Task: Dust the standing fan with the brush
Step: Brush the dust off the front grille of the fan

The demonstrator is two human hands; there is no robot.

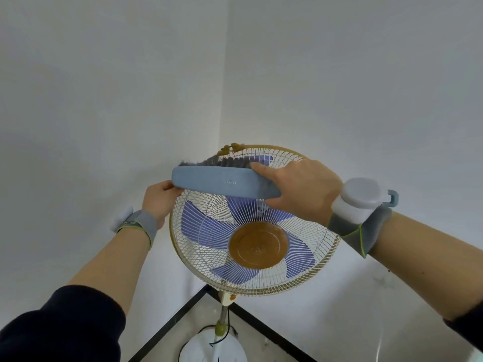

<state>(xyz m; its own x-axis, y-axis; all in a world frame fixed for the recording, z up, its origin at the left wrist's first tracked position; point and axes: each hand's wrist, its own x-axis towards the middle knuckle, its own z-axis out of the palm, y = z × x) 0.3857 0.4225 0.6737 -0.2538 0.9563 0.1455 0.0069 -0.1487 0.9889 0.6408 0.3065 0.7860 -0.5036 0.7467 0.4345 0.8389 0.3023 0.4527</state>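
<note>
The fingers of the right hand are wrapped closed around the near end of the brush, thumb below and fingers over the top of its blue back. The fingers of the left hand are closed on the left rim of the grille, just beside the far tip of the brush, so that the fan head is steadied. The brush is held across the upper part of the grille, its long axis running roughly level from left to right, with the grey bristles turned away from the camera and pressed toward the top edge of the grille, under the brown clip. The standing fan is set in the corner of the room, its face tilted up toward the viewer, with pole and round base on the floor below. The sweeping step appears to be in hand, begun at the top edge. The next move is judged to call for a stroke drawn down or around the wires, with light pressure kept so the grille is not bent and the head is not swung.
</note>
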